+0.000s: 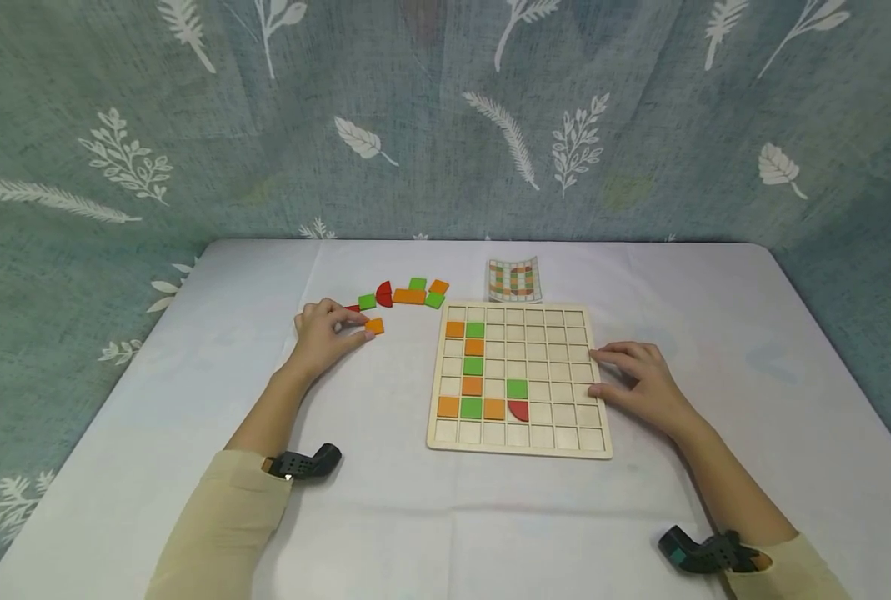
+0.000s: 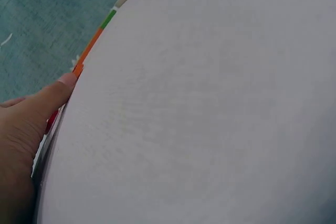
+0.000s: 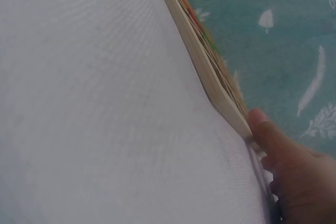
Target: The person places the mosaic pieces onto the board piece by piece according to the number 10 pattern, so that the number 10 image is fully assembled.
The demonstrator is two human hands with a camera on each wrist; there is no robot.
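In the head view my left hand (image 1: 322, 333) pinches an orange square tile (image 1: 374, 326) between thumb and forefinger, low over the cloth. Just beyond it lies a loose row of pieces: a red tile partly hidden by the fingers, a green tile (image 1: 367, 302), red quarter-rounds (image 1: 384, 294), a longer orange piece (image 1: 409, 297) and more small squares. My right hand (image 1: 643, 383) rests thumb and fingertips on the right edge of a wooden grid board (image 1: 558, 446). Several orange and green squares and one red quarter-round (image 1: 518, 410) sit in its left and middle cells.
Behind the board's far edge lies a small printed card (image 1: 514, 279) with a coloured grid pattern. A white cloth (image 1: 385, 533) covers the table, and a leaf-patterned teal curtain (image 1: 415, 100) hangs behind it.
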